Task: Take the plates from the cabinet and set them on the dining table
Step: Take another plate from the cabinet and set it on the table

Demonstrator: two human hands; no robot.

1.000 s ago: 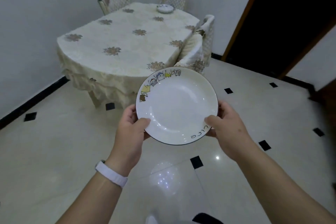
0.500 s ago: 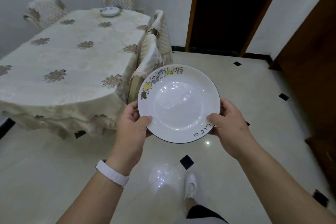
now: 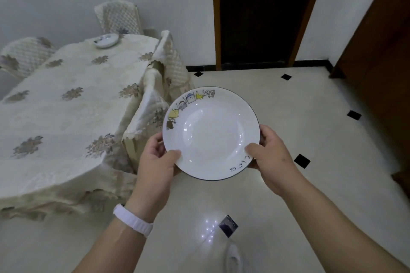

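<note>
A white plate [image 3: 210,133] with a dark rim and small cartoon figures along its upper left edge is held level in front of me, above the floor. My left hand [image 3: 155,166] grips its lower left rim, thumb on top. My right hand [image 3: 273,157] grips the lower right rim the same way. The dining table [image 3: 66,117], under a cream cloth with floral patches, stands to the left of the plate. A small white dish [image 3: 106,40] sits at the table's far end.
Covered chairs stand around the table: one at its near right corner [image 3: 153,104], one behind it [image 3: 117,17], one at far left [image 3: 24,55]. A dark doorway [image 3: 259,13] opens ahead, and a brown wooden door [image 3: 381,51] lies right. The floor is glossy tile.
The view has swung right and nearer: the table has shifted left in view and now lies beside the plate. Both hands keep the same hold on the plate.
</note>
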